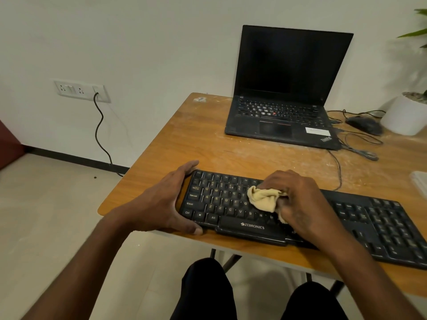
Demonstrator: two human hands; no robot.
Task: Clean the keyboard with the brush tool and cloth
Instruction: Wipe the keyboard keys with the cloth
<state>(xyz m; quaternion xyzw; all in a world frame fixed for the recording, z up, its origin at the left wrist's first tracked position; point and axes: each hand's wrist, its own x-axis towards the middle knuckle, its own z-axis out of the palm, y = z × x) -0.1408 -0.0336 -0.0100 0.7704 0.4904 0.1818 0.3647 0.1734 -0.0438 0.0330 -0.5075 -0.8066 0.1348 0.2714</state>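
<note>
A black Zebronics keyboard (pixel 231 199) lies along the near edge of the wooden table (pixel 196 139). My left hand (pixel 161 204) grips the keyboard's left end, fingers over its far corner and thumb on its front edge. My right hand (pixel 300 204) holds a crumpled yellow cloth (pixel 263 198) and presses it onto the middle keys. The hand covers part of the cloth and the keys under it. No brush tool is in view.
An open black laptop (pixel 284 88) stands at the back of the table. A black mouse (pixel 365 124) with loose cables lies to its right, beside a white plant pot (pixel 404 116). A white object (pixel 420 183) shows at the right edge. A wall socket (pixel 80 90) with a plugged cable is at left.
</note>
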